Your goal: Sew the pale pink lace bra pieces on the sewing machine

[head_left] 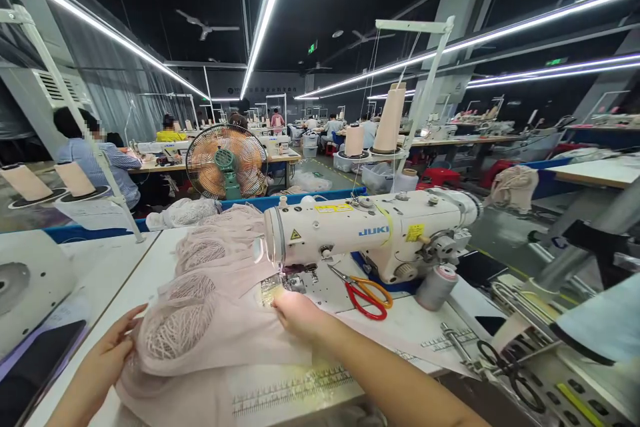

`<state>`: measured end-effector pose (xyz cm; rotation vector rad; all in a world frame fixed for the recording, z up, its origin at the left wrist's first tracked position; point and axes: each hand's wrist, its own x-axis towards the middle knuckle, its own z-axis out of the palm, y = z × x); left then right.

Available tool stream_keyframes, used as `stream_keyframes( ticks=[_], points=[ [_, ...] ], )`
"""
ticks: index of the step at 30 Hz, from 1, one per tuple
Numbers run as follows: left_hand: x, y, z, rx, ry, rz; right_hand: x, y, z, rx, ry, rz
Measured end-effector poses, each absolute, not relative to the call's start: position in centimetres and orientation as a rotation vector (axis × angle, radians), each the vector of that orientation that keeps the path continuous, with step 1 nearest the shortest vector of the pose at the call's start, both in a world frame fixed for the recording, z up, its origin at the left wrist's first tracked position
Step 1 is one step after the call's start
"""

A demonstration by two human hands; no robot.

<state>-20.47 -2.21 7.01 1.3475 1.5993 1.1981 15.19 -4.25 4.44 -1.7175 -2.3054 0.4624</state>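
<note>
A pale pink garment with lace cups lies on the white sewing table, and its edge runs under the needle of a white Juki sewing machine. My right hand rests on the fabric just in front of the presser foot, fingers bent down onto the cloth. My left hand touches the left edge of the garment with its fingers stretched out along it. More pink lace pieces are piled behind the needle.
Scissors with red and orange handles lie right of the needle beside a grey thread spool. Black scissors lie at the front right. Thread cones stand behind the machine. A fan and seated workers fill the background.
</note>
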Motion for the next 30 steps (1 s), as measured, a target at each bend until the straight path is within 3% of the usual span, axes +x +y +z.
stream_keyframes(
  ticks=[2,4,6,8,15,22,30],
  points=[
    [-20.3,-2.2,7.4,1.814,1.919,1.276,14.8,-3.8,4.1,-1.787,-2.308,0.339],
    [-18.2,-3.1,7.6,2.319,1.930,1.298,14.4,-3.7,3.7,-1.830,-2.292,0.236],
    [-14.4,-4.1,7.4,2.670,1.499,1.224,14.2,-3.8,3.2,-1.849,-2.261,0.145],
    [-10.0,-4.8,6.4,2.874,1.114,0.843,14.1,-4.0,2.6,-1.853,-2.238,0.078],
    [-2.4,-4.0,1.7,2.987,0.907,0.143,16.0,-7.6,1.0,-1.740,-2.372,0.049],
    [-0.3,-4.5,2.3,3.033,1.137,0.125,19.1,-13.6,-0.6,-1.396,-2.385,0.071],
    [2.1,-3.4,2.9,2.935,1.344,0.089,19.2,-15.2,-2.2,-1.442,-2.356,0.093]
  ],
)
